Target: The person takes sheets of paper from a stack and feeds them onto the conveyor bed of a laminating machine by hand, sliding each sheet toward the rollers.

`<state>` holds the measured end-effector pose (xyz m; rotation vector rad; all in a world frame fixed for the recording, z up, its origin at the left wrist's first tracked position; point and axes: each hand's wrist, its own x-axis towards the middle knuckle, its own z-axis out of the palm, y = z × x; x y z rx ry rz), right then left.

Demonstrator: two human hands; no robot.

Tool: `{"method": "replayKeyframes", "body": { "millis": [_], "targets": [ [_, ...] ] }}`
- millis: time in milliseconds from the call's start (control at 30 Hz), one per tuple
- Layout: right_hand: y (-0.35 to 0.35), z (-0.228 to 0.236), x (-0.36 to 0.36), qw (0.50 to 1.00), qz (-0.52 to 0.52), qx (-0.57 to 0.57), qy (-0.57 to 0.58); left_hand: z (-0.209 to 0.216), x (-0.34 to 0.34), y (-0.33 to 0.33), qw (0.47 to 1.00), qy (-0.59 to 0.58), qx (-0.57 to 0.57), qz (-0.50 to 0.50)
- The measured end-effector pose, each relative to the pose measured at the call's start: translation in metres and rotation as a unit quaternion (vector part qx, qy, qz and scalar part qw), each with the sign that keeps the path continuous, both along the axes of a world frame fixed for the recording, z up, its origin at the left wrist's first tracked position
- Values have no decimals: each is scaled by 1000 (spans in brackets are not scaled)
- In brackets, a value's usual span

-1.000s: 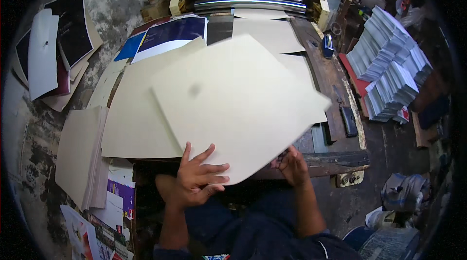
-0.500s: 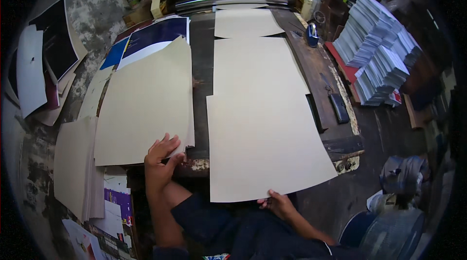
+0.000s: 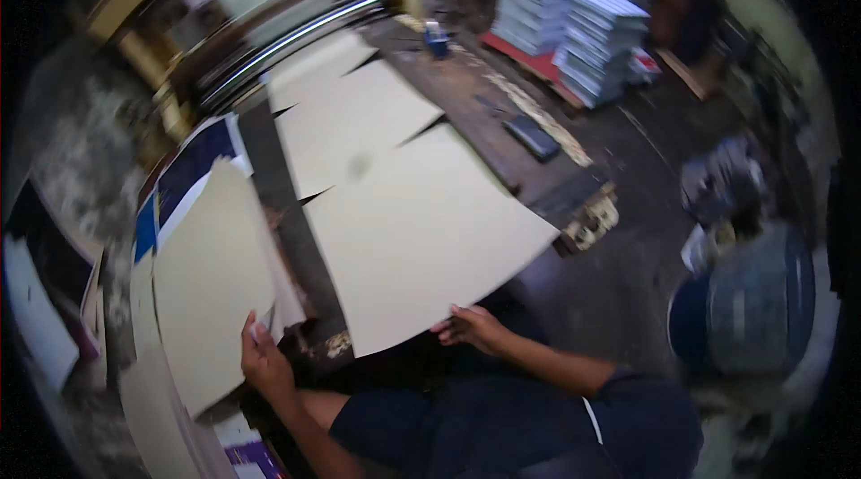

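Low in frame, my right hand (image 3: 475,328) pinches a smooth cream sheet (image 3: 421,250) by its edge, while my left hand (image 3: 267,371), fingers up, pinches a bowed pile (image 3: 211,277).

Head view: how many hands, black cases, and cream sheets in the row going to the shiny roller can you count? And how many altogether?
Hands: 2
Black case: 1
Cream sheets in the row: 3
Total: 6

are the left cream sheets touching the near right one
Apart: the head view shows dark tabletop between the left cream sheets and the near right sheet.
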<state>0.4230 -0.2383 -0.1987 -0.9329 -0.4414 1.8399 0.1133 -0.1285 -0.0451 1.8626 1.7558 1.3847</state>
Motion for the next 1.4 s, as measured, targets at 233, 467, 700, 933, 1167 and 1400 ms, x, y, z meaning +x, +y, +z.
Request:
{"method": "replayKeyframes", "body": {
  "millis": [233, 467, 700, 933, 1167, 1400],
  "targets": [
    [-13, -3, 18, 988, -137, 56, -41, -11, -19, 5, 994, -31, -105, -21],
    [-129, -95, 125, 892, -314, -6, -325, -10, -57, 16, 981, 37, -192, 10],
    [-336, -174, 82, 921, -215, -187, -267, 11, -56, 23, 965, -181, 89, 167],
    [-332, -203, 58, 755, -188, -280, -562, 11, 36, -13, 997, -71, -39, -16],
    [-336, -214, 60, 636, -219, -243, -699, 26, 76, -24, 930, 160, 14, -330],
    [-334, -203, 60, 667, -125, -304, -669, -14, 84, -48, 931, 170, -9, -324]
  ]
}}
